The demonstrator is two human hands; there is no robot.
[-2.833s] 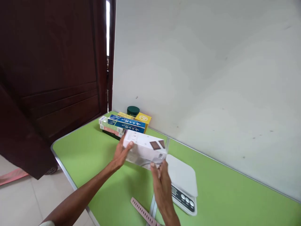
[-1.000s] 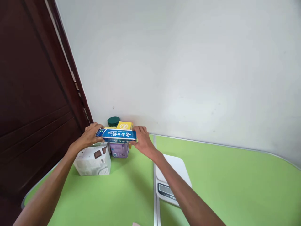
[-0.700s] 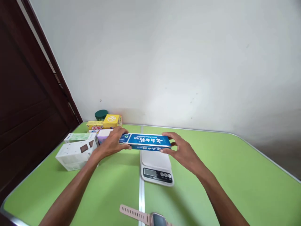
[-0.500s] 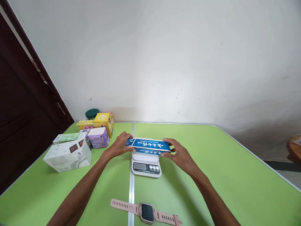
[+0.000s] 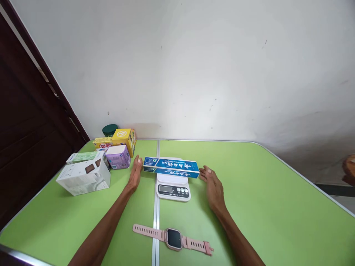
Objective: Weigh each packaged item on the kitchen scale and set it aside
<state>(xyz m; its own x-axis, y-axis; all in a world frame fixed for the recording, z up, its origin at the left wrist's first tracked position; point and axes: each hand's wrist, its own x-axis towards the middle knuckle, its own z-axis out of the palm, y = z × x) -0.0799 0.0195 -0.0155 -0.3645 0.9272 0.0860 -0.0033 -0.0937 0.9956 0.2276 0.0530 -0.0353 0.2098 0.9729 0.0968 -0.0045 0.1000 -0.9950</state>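
A long blue toothpaste box (image 5: pixel 174 168) lies across the white kitchen scale (image 5: pixel 173 192), its ends sticking out past both sides. The scale's small grey display and its round buttons face me. Just off the left end of the box is my left hand (image 5: pixel 135 173), upright on edge with fingers stretched out and holding nothing. By the right end, my right hand (image 5: pixel 213 186) is also open, its fingertips close to the box. Nearer to me, a pink smartwatch (image 5: pixel 173 239) lies with its strap spread flat across the table seam.
At the left of the green table (image 5: pixel 263 207) stand a white box (image 5: pixel 84 177), a purple pack (image 5: pixel 118 156), a yellow box (image 5: pixel 123 138), a pale green box (image 5: pixel 85 157) and a dark green lid (image 5: pixel 110 129). The wall (image 5: pixel 194 74) borders the far edge.
Both hands have let go of the toothpaste box and moved apart to either side. The box now rests on the scale. My view has shifted slightly.
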